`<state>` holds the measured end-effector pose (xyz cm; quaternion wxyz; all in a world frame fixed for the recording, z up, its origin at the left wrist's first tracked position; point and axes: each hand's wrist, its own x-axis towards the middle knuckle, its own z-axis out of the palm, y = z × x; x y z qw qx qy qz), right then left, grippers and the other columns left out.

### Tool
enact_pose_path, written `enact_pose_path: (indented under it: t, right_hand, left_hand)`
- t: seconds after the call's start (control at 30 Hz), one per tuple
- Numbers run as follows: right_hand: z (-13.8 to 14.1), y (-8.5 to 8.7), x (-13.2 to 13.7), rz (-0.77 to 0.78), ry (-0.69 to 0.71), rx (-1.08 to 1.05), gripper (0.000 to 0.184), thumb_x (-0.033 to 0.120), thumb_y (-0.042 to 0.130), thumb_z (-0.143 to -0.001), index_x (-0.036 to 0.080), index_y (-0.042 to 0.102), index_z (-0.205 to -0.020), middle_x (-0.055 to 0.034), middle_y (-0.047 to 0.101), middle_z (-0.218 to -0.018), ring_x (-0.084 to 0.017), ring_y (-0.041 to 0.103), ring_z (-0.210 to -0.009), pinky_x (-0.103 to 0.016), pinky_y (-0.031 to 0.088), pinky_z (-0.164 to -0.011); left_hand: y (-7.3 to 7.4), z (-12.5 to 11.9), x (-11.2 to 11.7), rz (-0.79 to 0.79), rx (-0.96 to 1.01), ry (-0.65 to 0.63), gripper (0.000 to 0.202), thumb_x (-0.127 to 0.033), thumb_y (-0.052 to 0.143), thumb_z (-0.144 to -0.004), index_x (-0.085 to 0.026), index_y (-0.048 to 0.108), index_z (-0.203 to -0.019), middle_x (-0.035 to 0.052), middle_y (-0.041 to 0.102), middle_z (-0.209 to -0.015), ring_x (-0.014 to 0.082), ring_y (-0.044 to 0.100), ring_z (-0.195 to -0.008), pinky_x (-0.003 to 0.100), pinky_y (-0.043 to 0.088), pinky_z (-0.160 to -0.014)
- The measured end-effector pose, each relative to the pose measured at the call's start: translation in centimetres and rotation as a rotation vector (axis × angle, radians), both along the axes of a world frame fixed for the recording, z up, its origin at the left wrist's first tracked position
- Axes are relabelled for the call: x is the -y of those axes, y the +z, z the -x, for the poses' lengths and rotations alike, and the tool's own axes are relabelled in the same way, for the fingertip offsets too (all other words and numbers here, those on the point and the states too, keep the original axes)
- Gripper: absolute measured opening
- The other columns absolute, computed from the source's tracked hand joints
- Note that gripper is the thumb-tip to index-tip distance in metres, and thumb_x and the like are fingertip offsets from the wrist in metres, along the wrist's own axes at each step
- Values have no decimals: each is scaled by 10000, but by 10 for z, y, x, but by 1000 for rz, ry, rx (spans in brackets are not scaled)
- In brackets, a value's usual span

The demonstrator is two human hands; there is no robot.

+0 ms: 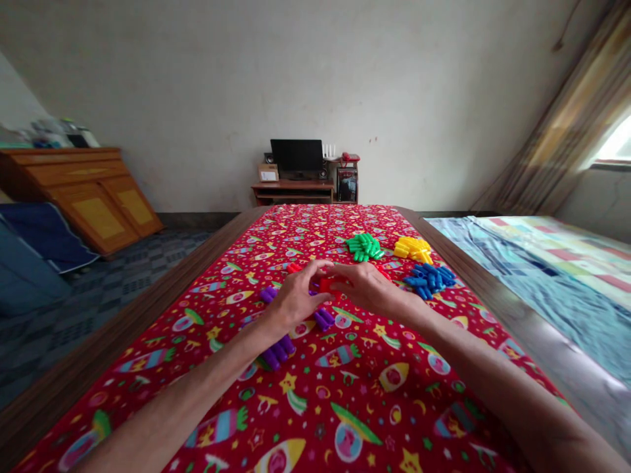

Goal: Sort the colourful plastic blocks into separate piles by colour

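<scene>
Cupping both hands low over the counter [116, 315] now: left hand [296, 299] and right hand [367, 288] curve inward, fingertips almost meeting around a glossy red plastic peg [328, 284], and whether either truly grips it is hard to tell! Ribbed purple pegs [279, 351] lie by the left wrist, with a green heap [365, 247], a yellow heap [413, 249] and a blue heap [428, 279] farther along the shiny rocket-print cloth [305, 427].

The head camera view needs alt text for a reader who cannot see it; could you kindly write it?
A person's left hand and right hand meet over a red plastic block on a patterned red tablecloth. Purple blocks lie by the left hand, with piles of green blocks, yellow blocks and blue blocks beyond.
</scene>
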<state>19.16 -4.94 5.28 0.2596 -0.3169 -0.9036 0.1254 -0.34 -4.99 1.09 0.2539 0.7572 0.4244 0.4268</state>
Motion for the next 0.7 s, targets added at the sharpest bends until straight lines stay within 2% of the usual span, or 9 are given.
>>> enact_pose_path:
  t: [0.07, 0.13, 0.2, 0.27, 0.33, 0.43, 0.53, 0.6, 0.7]
  right_hand:
    - [-9, 7, -3, 18, -25, 84, 191, 126, 540, -882, 146, 725, -924, -31, 688, -725, -81, 517, -588, -211, 312, -570]
    - [-25, 14, -11, 41, -58, 185, 184, 101, 555, -854, 146, 732, -829, -23, 677, -683, -80, 507, -581, -214, 309, -564]
    - [-42, 17, -21, 63, -103, 266, 199, 83, 553, -829, 159, 736, -804, -29, 689, -700, -91, 526, -600, -222, 321, -568]
    - [-54, 16, -28, 66, -138, 323, 226, 65, 540, -811, 174, 738, -812, -39, 705, -742, -108, 551, -635, -233, 342, -582]
    - [-58, 11, -32, 53, -154, 371, 239, 44, 532, -792, 176, 731, -807, -44, 707, -760, -120, 566, -664, -241, 357, -597]
    - [-56, 5, -31, 42, -191, 437, 226, 23, 529, -782, 157, 711, -789, -53, 689, -757, -125, 564, -674, -242, 362, -600]
    - [-55, 1, -30, -33, -245, 466, 187, 29, 552, -791, 155, 688, -821, -64, 672, -815, -133, 563, -731, -235, 369, -618]
    - [-57, -1, -31, -92, -252, 436, 153, 43, 571, -789, 162, 666, -811, -55, 652, -821, -130, 551, -742, -232, 358, -618]
    - [-58, 0, -32, -126, -258, 344, 167, 77, 530, -831, 171, 624, -729, -10, 575, -679, -101, 466, -604, -248, 288, -554]
  left_hand:
    - [-2, -4, 3, -17, -53, -13, 534, -414, 723, -749, -239, 551, -1223, 52, 709, -1019, 224, 689, -917, 359, 564, -819]
    - [0, 0, 1, -65, -142, -15, 406, -414, 664, -805, -233, 595, -1162, 57, 708, -1033, 227, 679, -946, 365, 550, -856]
    - [5, 8, -5, -163, -243, 10, 265, -394, 576, -865, -215, 652, -1045, 71, 702, -1047, 235, 661, -992, 382, 522, -917]
    - [8, 20, -13, -254, -318, 50, 245, -361, 508, -891, -201, 675, -971, 81, 698, -1041, 238, 649, -1012, 395, 496, -962]
    - [7, 35, -23, -293, -371, 100, 255, -327, 480, -884, -196, 679, -975, 88, 696, -1052, 240, 642, -1033, 408, 480, -989]
    - [-4, 59, -40, -276, -432, 168, 312, -306, 464, -859, -185, 671, -1059, 108, 677, -1169, 248, 606, -1139, 428, 440, -1045]
    - [-18, 79, -58, -198, -468, 180, 399, -320, 451, -845, -161, 647, -1155, 127, 640, -1276, 256, 563, -1224, 450, 393, -1089]
    - [-25, 86, -70, -138, -475, 164, 433, -330, 458, -832, -146, 642, -1178, 138, 630, -1300, 264, 551, -1243, 464, 377, -1097]
    - [-31, 87, -88, -86, -481, 133, 433, -313, 507, -777, -148, 667, -1144, 125, 656, -1269, 262, 570, -1220, 439, 399, -1076]
